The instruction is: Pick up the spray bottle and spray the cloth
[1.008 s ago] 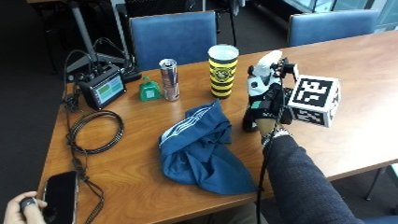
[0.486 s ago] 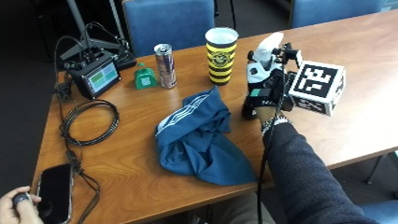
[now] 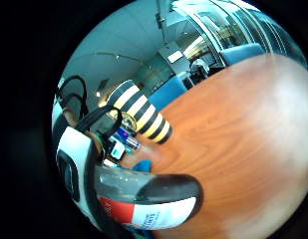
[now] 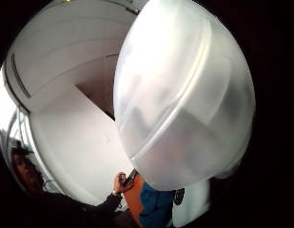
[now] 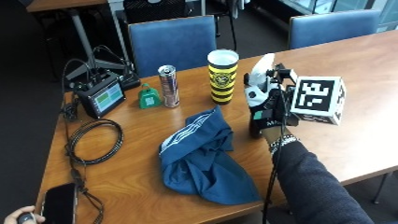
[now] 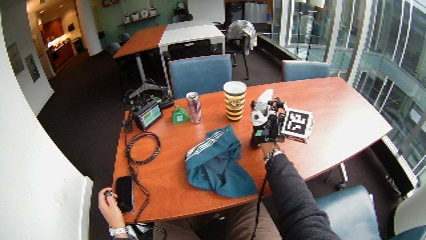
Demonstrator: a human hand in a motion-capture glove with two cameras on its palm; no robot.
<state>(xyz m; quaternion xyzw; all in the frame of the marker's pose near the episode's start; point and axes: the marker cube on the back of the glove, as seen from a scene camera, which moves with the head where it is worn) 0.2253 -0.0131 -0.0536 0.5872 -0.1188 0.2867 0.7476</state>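
Observation:
In the outside view my gloved right hand grips a spray bottle upright, its white trigger head above the fingers. The bottle stands just right of the crumpled blue cloth on the wooden table. I cannot tell whether its base touches the table. The little finger side palm view shows the bottle's labelled body close to the palm, with a bit of the cloth beyond. The translucent spray head fills the thumb side palm view, with the cloth below it. The wide view shows the hand beside the cloth.
A yellow-and-black striped cup stands just left of the bottle, then a metal can and a small green object. A monitor, a coiled cable and a phone lie at the table's left. Blue chairs stand behind.
The outside camera has shifted. The hand still holds the bottle upright beside the striped cup, with no clear move of its own.

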